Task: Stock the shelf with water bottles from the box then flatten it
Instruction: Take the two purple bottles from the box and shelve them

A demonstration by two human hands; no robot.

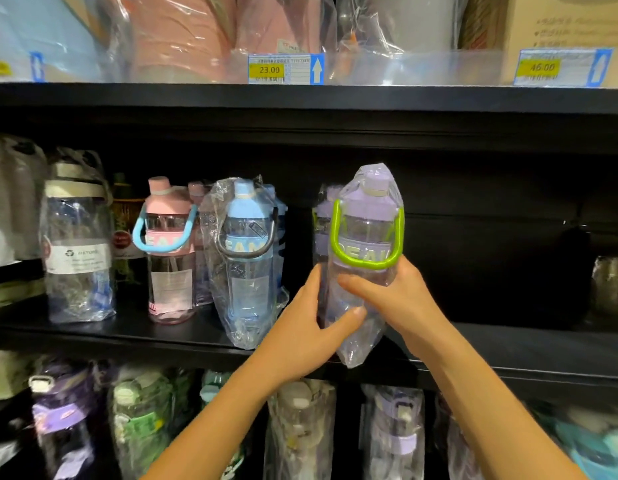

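A purple-capped water bottle in a clear plastic bag, with a green loop handle, stands upright at the front edge of the black middle shelf. My left hand grips its lower body from the left. My right hand wraps it from the right, just under the handle. Another purple bottle stands right behind it. To the left stand a blue-capped bagged bottle and a pink bottle. The box is out of view.
A large clear bottle with a beige lid stands at the shelf's left. The shelf's right part is dark and open. Bagged goods and price tags line the upper shelf. More bagged bottles fill the lower shelf.
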